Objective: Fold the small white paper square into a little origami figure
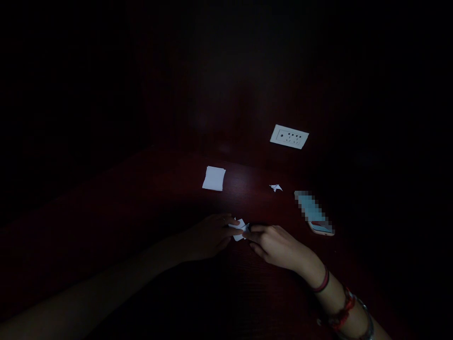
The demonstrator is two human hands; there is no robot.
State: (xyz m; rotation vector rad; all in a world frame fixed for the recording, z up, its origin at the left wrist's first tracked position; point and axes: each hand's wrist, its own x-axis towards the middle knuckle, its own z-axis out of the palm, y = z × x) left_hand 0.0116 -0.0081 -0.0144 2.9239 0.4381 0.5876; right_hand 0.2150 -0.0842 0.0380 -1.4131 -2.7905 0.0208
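A small white piece of folded paper (pixel 239 234) lies on the dark red table between my hands, with corners sticking out in several directions. My left hand (pixel 215 233), mostly in shadow, comes from the left and holds the paper with its fingers across the left side. From the right, my right hand (pixel 274 243) grips the paper's right edge with fingertips drawn together. The fingers partly cover the paper, so its exact folds cannot be made out. Beyond it are a stack of white paper squares (pixel 214 179) and a small folded paper figure (pixel 276 187).
A phone (pixel 314 213) with a blurred-out screen lies to the right of my right hand. A white power socket (pixel 289 137) is set in the dark panel behind the table (pixel 244 177). The surroundings are very dark, and the outer edges are hard to see.
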